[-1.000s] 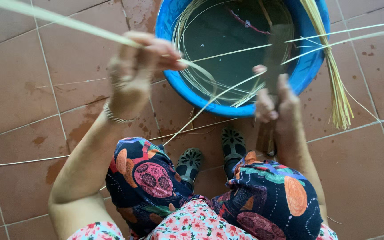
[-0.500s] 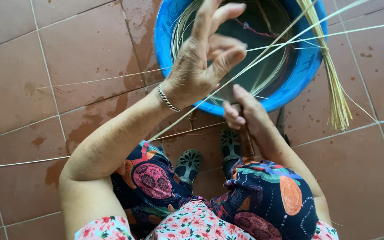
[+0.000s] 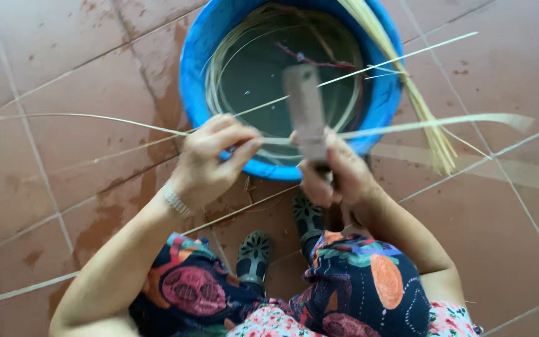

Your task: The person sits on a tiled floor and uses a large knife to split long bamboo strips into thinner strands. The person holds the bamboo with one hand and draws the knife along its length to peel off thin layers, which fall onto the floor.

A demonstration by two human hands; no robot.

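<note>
Here we see the left hand (image 3: pixel 210 156) with its fingers pinched together on a thin pale strip (image 3: pixel 407 126) that runs across in front of the blue basin (image 3: pixel 194 68). The right hand (image 3: pixel 338 171) has its fingers wrapped tight round a knife (image 3: pixel 304 106), blade upright against the strip, above the tiled floor (image 3: pixel 63 175).
</note>
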